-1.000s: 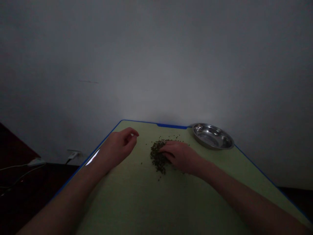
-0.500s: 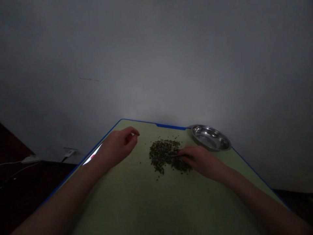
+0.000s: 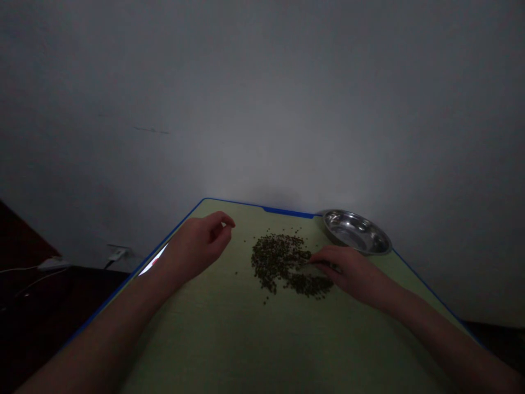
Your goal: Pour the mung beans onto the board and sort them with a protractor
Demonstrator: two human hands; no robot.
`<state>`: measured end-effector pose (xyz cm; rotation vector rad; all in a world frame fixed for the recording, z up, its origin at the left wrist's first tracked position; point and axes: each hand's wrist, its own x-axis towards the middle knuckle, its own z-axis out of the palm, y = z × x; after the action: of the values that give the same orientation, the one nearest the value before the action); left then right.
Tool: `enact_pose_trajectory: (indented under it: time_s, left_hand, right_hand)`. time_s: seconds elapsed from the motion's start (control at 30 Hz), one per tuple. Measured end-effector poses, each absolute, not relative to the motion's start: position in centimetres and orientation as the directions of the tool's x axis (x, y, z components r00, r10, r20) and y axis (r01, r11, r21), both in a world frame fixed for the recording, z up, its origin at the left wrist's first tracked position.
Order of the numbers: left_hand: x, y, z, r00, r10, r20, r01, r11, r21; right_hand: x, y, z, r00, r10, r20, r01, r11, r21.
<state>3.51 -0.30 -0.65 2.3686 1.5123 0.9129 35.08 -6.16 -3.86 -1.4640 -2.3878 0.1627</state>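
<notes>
Loose small dark green beans or grains (image 3: 270,254) lie spread in a patch on the pale green tabletop (image 3: 229,328). At the patch's right side, my right hand (image 3: 348,271) is closed on a thin, shiny utensil that looks like a spoon (image 3: 303,261). Its far end is among the grains and hard to make out in the dim light. To the left of the patch, my left hand (image 3: 200,238) hovers with curled fingers, thumb and index tips close together, nothing visible between them.
A shiny metal bowl (image 3: 359,232) stands at the table's back right corner, beyond my right hand. A lit screen (image 3: 153,260) lies by the left edge, partly behind my left forearm. The grey wall (image 3: 262,109) rises behind the table; cables (image 3: 41,279) run at left.
My right hand has drawn the spoon to the right, and some grains at the patch's lower right have spread that way. My left hand stays almost where it was.
</notes>
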Motion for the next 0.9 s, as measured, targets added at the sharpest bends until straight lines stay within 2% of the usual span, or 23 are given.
enact_pose_trajectory:
  time_s: [0.37, 0.9]
  left_hand:
    - [3.5, -0.3, -0.8, 0.296, 0.87, 0.395, 0.75, -0.468, 0.468]
    - [3.4, -0.3, -0.8, 0.301, 0.857, 0.417, 0.752, -0.483, 0.449]
  right_hand:
    - [33.9, -4.9, -4.7, -0.409, 0.87, 0.275, 0.854, 0.471, -0.222]
    - [28.6, -2.9, -4.3, -0.471, 0.833, 0.291, 0.808, 0.54, -0.237]
